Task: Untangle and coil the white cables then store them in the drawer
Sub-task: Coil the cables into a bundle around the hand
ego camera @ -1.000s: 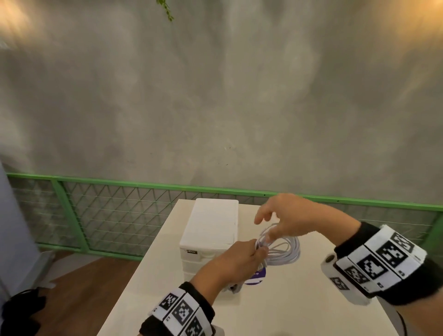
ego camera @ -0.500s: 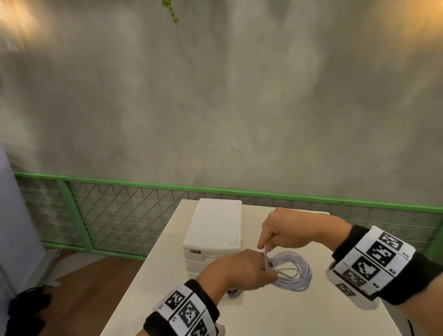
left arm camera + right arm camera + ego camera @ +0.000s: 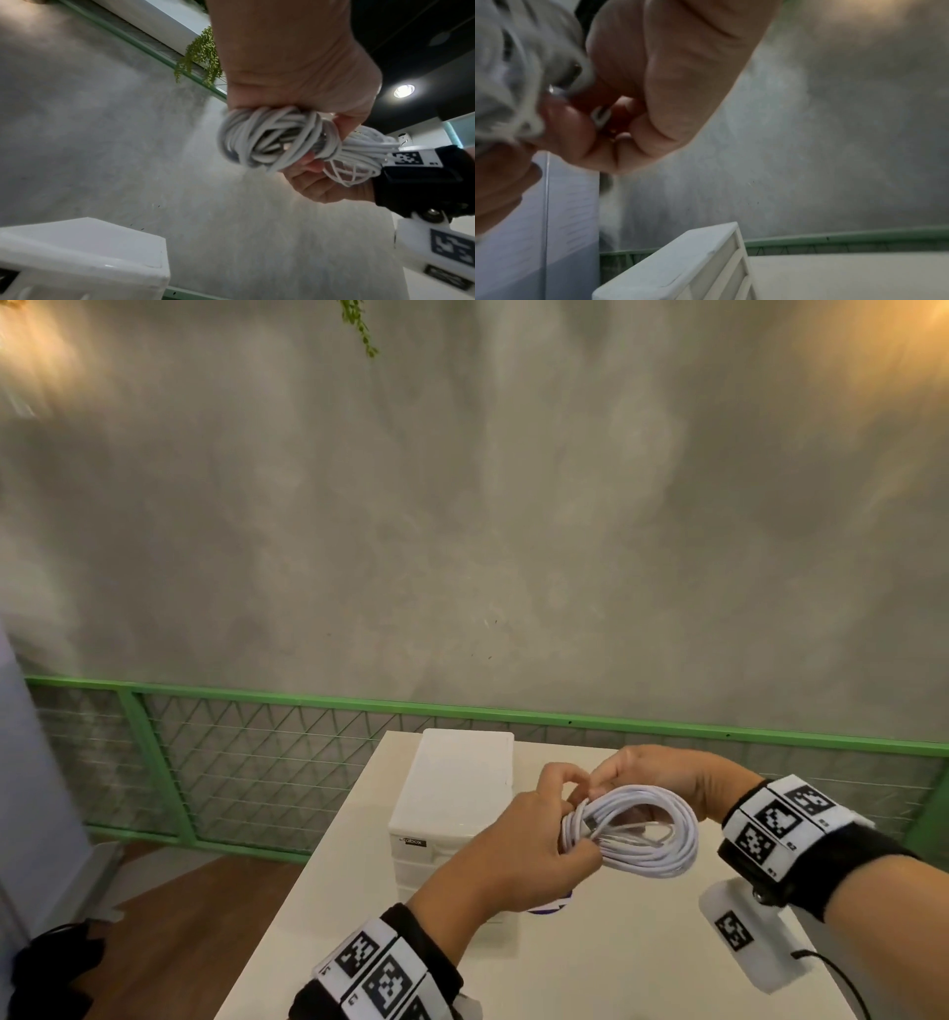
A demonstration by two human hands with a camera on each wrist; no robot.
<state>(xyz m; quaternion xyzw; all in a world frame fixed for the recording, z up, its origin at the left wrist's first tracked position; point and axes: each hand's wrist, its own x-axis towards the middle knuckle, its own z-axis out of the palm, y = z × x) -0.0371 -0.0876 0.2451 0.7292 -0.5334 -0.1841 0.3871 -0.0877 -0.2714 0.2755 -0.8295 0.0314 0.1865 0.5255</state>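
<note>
A coil of white cable (image 3: 648,834) is held in the air above the white table (image 3: 590,963), to the right of the white drawer unit (image 3: 454,793). My left hand (image 3: 518,852) grips the coil's left side, fingers curled round the bundled strands (image 3: 267,140). My right hand (image 3: 662,775) is behind and above the coil, its fingers curled in and pinching a cable end (image 3: 600,116). The drawer unit (image 3: 680,268) shows its drawers pushed in.
A green railing with wire mesh (image 3: 257,762) runs behind the table, in front of a grey concrete wall. A purple and white object (image 3: 552,906) peeks out under my left hand by the drawer unit's base. Wooden floor lies to the left of the table.
The coil has been lifted from low over the table and now sits higher, between both hands. My right hand moved closer to the left and closed on a cable end.
</note>
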